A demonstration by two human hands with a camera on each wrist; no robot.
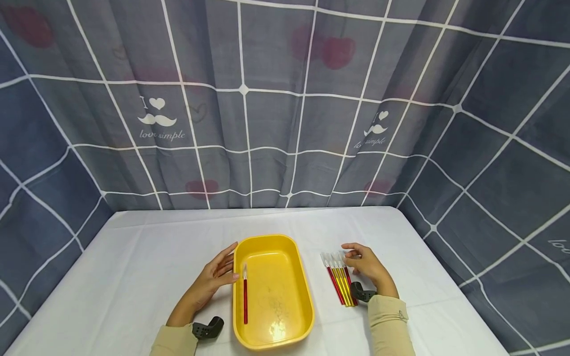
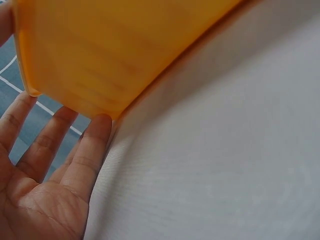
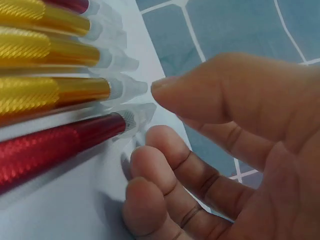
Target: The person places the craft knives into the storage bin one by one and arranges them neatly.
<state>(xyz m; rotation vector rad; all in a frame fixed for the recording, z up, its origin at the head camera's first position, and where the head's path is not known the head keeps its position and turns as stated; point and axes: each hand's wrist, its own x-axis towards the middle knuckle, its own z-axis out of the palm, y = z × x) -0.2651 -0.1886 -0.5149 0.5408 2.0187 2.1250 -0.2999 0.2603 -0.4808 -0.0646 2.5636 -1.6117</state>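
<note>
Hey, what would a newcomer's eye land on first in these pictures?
Probably the bright yellow tray in the middle of the white table, with a single red pen lying along its left side. Next, the row of red and gold pens to its right, with the right hand close to their clear tips.

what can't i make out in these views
Head view: exact tip shape of the lone red tool, too small.
Head view: curtain lettering at far right, cut off by the edge.
Left wrist view: inside of the tray, hidden by its wall.
Right wrist view: far ends of the lined-up tools, cut off by picture edges.
</note>
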